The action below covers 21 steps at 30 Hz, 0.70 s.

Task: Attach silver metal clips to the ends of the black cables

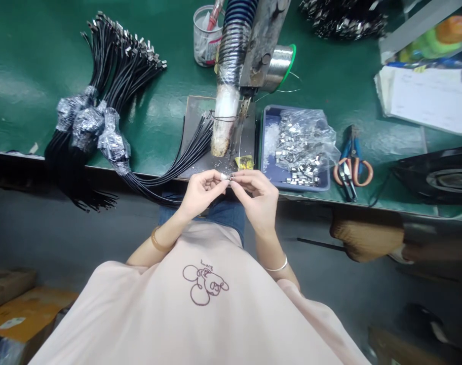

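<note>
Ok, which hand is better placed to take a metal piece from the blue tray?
Probably the right hand: it is nearer the blue tray, while the left hand sits toward the black cables. Both seem to pinch a small piece, so the right's grip may need freeing first.

No word or number can be read with certainty. A short line of dark script (207,266) is set beside a cartoon line drawing (205,287) on the front of a pale pink shirt (254,329), its letters too small to be made out. A white label (11,323) is borne by a cardboard box (33,305), and red print is carried on a can (205,46); neither can be deciphered.
</note>
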### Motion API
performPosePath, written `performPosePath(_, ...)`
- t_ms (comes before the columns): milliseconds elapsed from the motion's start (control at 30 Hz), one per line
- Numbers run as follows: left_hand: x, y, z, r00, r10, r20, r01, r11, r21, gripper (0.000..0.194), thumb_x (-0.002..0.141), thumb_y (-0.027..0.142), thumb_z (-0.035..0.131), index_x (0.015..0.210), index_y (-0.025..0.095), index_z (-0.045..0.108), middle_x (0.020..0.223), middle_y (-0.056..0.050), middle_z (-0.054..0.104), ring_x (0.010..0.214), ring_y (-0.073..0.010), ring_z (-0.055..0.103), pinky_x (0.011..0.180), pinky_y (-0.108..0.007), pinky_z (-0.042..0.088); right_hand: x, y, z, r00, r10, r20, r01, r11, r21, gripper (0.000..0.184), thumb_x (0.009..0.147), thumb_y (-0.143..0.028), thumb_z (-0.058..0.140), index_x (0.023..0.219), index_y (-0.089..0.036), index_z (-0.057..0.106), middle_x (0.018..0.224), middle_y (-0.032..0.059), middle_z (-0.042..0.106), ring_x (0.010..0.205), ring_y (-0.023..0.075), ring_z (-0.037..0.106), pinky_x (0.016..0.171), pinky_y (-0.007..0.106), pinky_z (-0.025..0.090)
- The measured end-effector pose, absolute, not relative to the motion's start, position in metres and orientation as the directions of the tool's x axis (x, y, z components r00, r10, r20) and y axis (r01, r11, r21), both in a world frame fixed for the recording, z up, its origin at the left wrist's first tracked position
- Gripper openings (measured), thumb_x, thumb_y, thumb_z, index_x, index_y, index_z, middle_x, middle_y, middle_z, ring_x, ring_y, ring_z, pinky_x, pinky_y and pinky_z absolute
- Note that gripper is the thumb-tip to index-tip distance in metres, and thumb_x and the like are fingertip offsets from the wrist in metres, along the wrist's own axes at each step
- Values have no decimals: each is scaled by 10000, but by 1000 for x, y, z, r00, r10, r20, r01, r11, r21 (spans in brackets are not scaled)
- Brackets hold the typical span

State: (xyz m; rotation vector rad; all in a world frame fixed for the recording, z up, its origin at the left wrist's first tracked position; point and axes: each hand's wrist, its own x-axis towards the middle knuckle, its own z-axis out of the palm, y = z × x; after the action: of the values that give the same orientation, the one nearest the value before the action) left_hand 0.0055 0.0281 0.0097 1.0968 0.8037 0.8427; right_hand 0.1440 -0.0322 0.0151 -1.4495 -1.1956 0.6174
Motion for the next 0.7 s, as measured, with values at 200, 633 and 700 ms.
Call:
performPosePath(200, 6, 26, 10, 474, 878, -72, -176, 175, 969, 344, 727, 443, 828, 723, 136, 673, 624, 8, 634, 541, -67, 552, 536, -181, 456, 146, -30, 12, 373, 913, 166, 201, 95, -975, 133, 862, -309, 702, 756, -228, 701, 937, 31, 723, 852, 166, 714, 747, 312, 629)
performPosePath(633, 6, 26, 13, 496, 858, -133, -103, 210, 972, 400, 747, 502, 783, 659, 137, 645, 548, 13, 586, 506, -70, 498, 506, -196, 407, 138, -39, 14, 513, 792, 329, 293, 199, -935, 163, 947, -343, 619, 839, -229, 663, 906, 34, 717, 812, 181, 745, 772, 349, 646)
performPosePath(700, 6, 26, 14, 532, 833, -151, -86, 231, 969, 414, 749, 517, 776, 653, 136, 649, 536, 15, 576, 497, -71, 486, 506, -203, 404, 139, -38, 14, 479, 821, 311, 312, 172, -934, 178, 954, -353, 606, 840, -226, 655, 921, 41, 723, 821, 179, 743, 768, 342, 643)
